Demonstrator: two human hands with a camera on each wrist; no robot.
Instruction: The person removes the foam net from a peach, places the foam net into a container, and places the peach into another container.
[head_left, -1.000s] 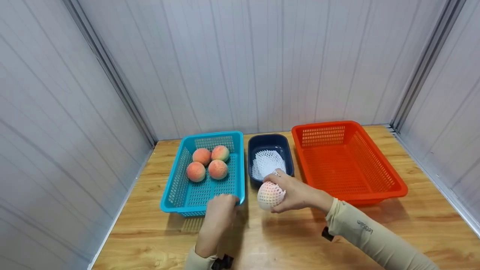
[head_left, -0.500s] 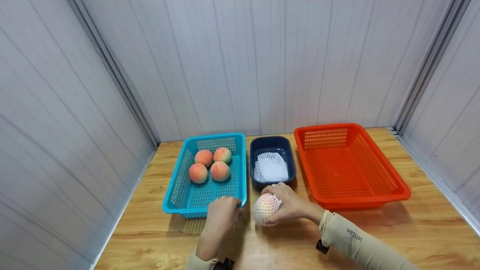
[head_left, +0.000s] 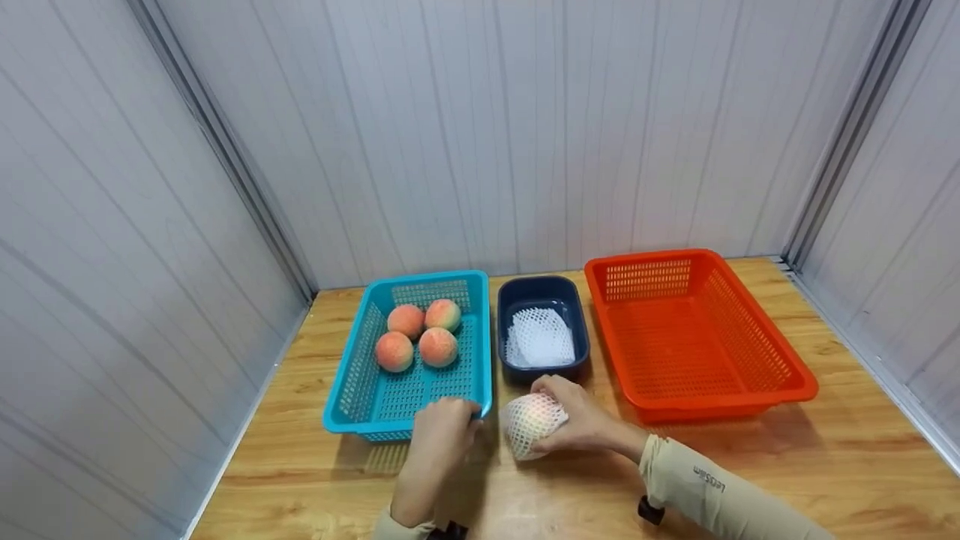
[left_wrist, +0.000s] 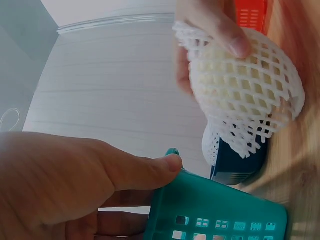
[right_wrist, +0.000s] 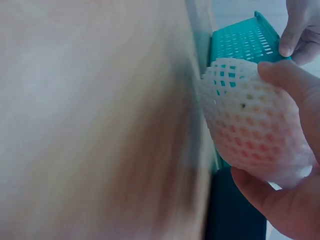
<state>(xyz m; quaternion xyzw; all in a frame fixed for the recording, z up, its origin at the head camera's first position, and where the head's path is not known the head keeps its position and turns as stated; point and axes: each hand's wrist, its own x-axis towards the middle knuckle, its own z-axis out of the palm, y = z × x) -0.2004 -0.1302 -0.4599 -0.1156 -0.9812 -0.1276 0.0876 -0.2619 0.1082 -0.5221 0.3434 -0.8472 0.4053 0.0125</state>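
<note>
My right hand [head_left: 574,414] grips a peach in a white foam net sleeve [head_left: 534,424], low over the table in front of the navy tub. In the right wrist view the thumb and fingers lie on either side of the netted peach [right_wrist: 255,125], and loose netting sticks out past the fruit. My left hand [head_left: 444,435] pinches the near right corner of the blue basket [head_left: 405,429]; the left wrist view has its thumb on the rim and fingers beneath. Several bare peaches [head_left: 438,347] lie together in that basket.
Between the baskets stands the navy tub [head_left: 507,300] with white foam nets [head_left: 544,337] inside. A red-orange basket [head_left: 675,337] sits to its right. Pale panel walls [head_left: 480,135] close off the back and both sides of the wooden table [head_left: 300,465].
My right hand has drawn the netted peach toward me and a little left, away from the navy tub. The left hand stays on the basket corner.
</note>
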